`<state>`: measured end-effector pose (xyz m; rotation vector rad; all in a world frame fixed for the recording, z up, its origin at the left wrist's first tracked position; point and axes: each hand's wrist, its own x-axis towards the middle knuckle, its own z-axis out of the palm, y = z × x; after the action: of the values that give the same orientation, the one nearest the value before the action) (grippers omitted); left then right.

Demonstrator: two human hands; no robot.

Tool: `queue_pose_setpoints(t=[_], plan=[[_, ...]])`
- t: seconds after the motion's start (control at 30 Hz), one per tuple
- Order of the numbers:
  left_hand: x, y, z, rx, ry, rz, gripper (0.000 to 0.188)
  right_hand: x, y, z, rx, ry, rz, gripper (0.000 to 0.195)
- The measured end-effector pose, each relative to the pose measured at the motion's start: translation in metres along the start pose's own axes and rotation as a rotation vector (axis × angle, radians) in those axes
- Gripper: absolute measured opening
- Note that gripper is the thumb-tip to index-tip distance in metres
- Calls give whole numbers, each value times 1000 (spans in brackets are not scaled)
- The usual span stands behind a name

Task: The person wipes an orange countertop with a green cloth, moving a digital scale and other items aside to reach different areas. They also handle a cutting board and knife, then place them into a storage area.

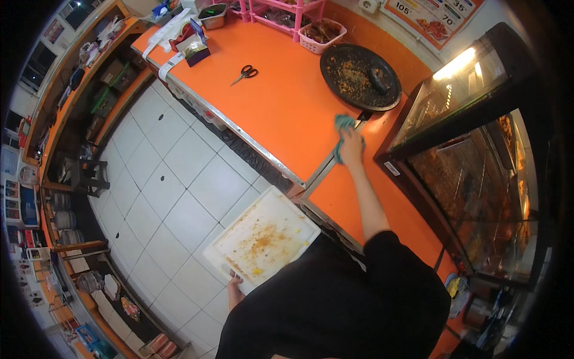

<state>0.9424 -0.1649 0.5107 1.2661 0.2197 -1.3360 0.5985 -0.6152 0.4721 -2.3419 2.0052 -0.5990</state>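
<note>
My right hand (352, 146) presses a green cloth (345, 121) onto the orange counter (278, 107), over the metal strip where two counter sections meet. Low at my left side, my left hand (235, 285) grips a white plastic cutting board (251, 215) by its near end. Brown crumbs and a few yellow bits lie on the board, which is held over the floor beside the counter edge. Just beyond the cloth sits a round black stone mortar (343, 85) smeared with orange-brown residue, with a dark pestle (379, 80) resting in it.
Black-handled scissors (245, 74) lie on the counter. Behind them are a small box (197, 53), a pink basket (320, 38) and a pink rack (287, 18). A lit glass food display case (448, 134) borders the right side. A dark stool (89, 177) stands on the tiled floor (179, 179).
</note>
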Motion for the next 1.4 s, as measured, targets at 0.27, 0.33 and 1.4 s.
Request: queue_pose_setpoints(t=[0.27,0.33,1.4], plan=[[10,-7,-2,-75,-87,-124,81,-32,-43,-81,416,9,24,50],[19,-13,-10,-16,-84,-122,80,20,-31,-85,289,210,22,49],[27,-22,-31,-26,-85,-174,77,-63,-87,-36,704,-500,-644,47]])
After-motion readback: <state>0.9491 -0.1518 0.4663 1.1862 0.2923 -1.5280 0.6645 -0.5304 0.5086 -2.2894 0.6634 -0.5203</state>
